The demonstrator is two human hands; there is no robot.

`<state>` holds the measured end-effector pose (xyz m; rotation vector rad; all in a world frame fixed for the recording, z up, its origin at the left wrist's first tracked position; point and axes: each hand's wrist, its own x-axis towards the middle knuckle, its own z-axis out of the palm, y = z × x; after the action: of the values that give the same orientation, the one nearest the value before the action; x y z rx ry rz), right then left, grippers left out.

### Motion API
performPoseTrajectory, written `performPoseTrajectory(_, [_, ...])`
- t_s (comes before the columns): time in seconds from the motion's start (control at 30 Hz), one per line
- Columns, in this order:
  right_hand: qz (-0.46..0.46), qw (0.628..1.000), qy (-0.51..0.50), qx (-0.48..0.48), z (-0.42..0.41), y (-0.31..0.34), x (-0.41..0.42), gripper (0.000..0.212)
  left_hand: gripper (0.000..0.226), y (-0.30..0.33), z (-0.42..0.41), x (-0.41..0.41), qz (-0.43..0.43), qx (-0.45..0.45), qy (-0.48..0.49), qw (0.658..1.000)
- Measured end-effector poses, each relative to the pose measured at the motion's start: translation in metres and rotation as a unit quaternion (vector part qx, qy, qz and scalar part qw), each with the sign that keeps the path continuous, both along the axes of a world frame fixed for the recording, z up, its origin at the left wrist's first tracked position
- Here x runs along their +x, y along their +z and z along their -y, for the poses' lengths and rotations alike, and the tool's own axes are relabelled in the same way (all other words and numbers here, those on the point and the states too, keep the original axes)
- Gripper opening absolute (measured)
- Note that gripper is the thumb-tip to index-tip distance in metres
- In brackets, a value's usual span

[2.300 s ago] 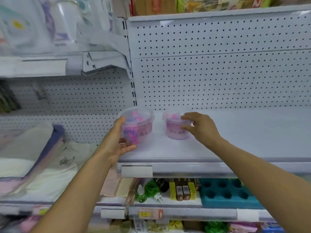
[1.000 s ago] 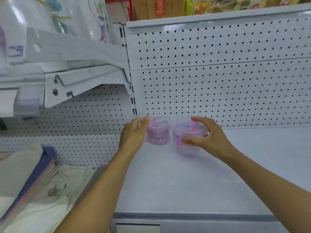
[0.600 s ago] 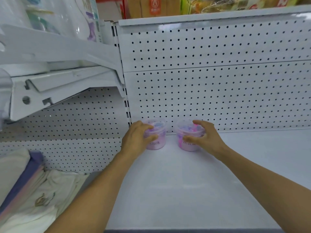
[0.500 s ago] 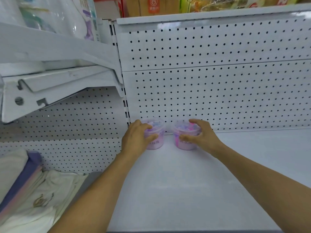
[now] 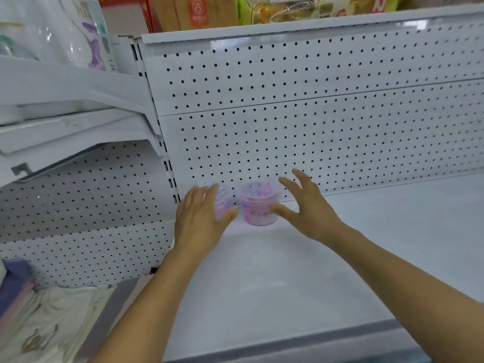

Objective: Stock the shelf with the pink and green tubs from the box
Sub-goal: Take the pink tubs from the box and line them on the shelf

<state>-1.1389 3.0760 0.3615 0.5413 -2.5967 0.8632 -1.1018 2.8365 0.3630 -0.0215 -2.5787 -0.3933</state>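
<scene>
Two small pink tubs with clear lids stand side by side at the back left corner of the white shelf (image 5: 288,271), against the pegboard. The right tub (image 5: 259,205) is in full view. The left tub (image 5: 222,199) is partly hidden behind my left hand (image 5: 200,221). That hand is open, fingers spread, just in front of the left tub. My right hand (image 5: 305,205) is open too, fingers apart beside the right tub, thumb close to its wall. Neither hand grips a tub. No box or green tub is in view.
A white pegboard back wall (image 5: 314,127) rises behind the tubs. To the left a bracketed shelf (image 5: 65,132) juts out at head height. Folded cloth goods (image 5: 39,323) lie at the lower left. Packaged goods (image 5: 235,9) sit on the shelf above.
Both hands carried the tubs to the shelf's back left corner, set them down, and have now let go and spread open, drawing slightly back from them.
</scene>
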Motion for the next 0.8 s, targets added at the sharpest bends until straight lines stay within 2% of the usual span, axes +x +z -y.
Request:
performPoseTrajectory(0.1, [-0.125,0.989,-0.046,0.060,-0.034,-0.005,0.045,0.061,0.076,-0.005,-0.040,0.030,-0.052,-0.024,-0.055,0.997])
performPoseTrajectory(0.17, [-0.151,0.983,-0.083,0.064,-0.062,-0.012,0.077,0.059,0.075,-0.007,-0.077,0.054,-0.092,-0.039,-0.085,0.991])
performPoseTrajectory(0.27, [-0.152,0.976,-0.142,0.062,-0.111,-0.025,0.125,0.058,0.067,-0.016,-0.136,0.090,-0.111,-0.045,-0.128,0.985])
performPoseTrajectory(0.5, [-0.145,0.952,-0.248,0.103,-0.249,-0.053,0.240,0.053,0.065,-0.052,-0.282,0.155,-0.039,-0.015,-0.273,0.961])
performPoseTrajectory(0.63, [-0.095,0.938,-0.298,0.147,-0.346,-0.076,0.298,0.049,0.065,-0.074,-0.379,0.186,-0.006,-0.045,-0.335,0.941])
performPoseTrajectory(0.8, [-0.037,0.920,-0.373,0.117,-0.461,-0.118,0.375,0.047,0.061,-0.111,-0.499,0.224,0.000,-0.070,-0.417,0.906])
